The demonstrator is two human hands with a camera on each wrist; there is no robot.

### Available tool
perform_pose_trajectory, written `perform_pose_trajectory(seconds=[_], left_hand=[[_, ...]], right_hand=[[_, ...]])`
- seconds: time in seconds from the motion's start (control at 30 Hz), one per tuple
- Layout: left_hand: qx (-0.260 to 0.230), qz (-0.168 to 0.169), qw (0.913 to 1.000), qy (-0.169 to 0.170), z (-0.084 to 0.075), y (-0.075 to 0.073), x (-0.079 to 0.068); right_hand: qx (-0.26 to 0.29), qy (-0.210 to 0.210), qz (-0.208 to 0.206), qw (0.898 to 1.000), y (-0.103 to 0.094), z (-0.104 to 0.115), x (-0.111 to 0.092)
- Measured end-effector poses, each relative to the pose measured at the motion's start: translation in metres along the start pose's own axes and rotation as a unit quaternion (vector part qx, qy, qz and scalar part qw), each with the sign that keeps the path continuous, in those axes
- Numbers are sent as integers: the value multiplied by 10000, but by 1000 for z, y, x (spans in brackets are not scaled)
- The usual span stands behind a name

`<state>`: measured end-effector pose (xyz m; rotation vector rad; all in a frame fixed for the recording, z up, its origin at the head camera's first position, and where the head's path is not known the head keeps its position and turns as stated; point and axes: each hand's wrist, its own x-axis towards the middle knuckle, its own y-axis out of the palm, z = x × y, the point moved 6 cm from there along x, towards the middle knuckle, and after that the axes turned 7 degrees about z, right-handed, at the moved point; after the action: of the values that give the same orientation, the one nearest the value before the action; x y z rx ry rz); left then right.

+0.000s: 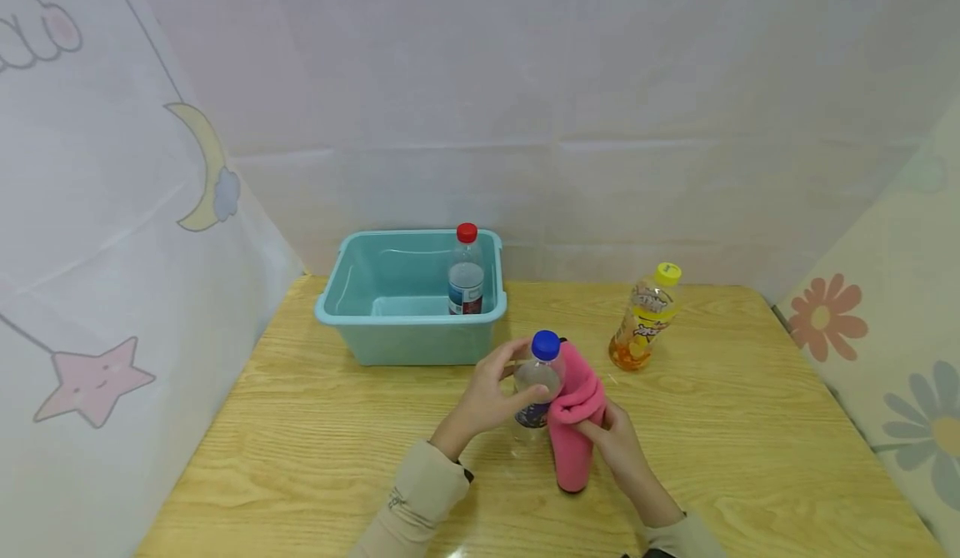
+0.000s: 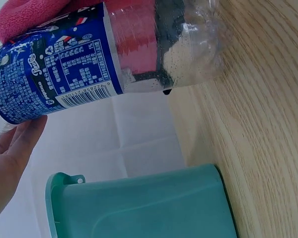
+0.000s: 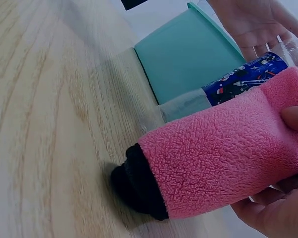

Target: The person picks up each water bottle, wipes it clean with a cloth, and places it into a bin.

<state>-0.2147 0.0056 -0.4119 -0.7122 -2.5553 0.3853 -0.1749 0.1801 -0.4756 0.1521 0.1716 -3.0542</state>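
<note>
A clear plastic bottle (image 1: pixel 534 415) with a blue cap and dark blue label stands upright on the table, a little to the left of a pink cloth. My left hand (image 1: pixel 487 391) holds it, thumb across the front and fingers behind. In the left wrist view, those fingertips (image 2: pixel 32 131) meet the edge of the blue label (image 2: pixel 49 74). Folded lengthwise, the fuzzy pink cloth (image 3: pixel 213 153) has a black end and touches or nearly touches the bottle. My right hand (image 1: pixel 618 450) grips the cloth's right side, thumb on top. The cloth hides some of its fingers.
Behind the hands, to the left, sits a teal plastic basin (image 1: pixel 420 341) with a red-capped bottle (image 1: pixel 467 279) inside. A yellow-capped bottle (image 1: pixel 645 316) with some orange liquid stands at the back right. White fabric (image 1: pixel 525 125) hangs behind the wooden table (image 1: pixel 300 458).
</note>
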Motion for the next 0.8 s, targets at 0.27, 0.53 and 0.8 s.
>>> perform_pose_trajectory(seconds=[0.27, 0.53, 0.8], left_hand=[[200, -213, 9992, 276, -4, -3, -2], [395, -200, 9988, 205, -4, -5, -1], [254, -135, 9995, 141, -2, -7, 0]], right_hand=[[-200, -59, -40, 9998, -4, 1, -3], [-359, -767, -280, 9960, -12, 16, -6], [-58, -1524, -256, 9880, -19, 38, -9]])
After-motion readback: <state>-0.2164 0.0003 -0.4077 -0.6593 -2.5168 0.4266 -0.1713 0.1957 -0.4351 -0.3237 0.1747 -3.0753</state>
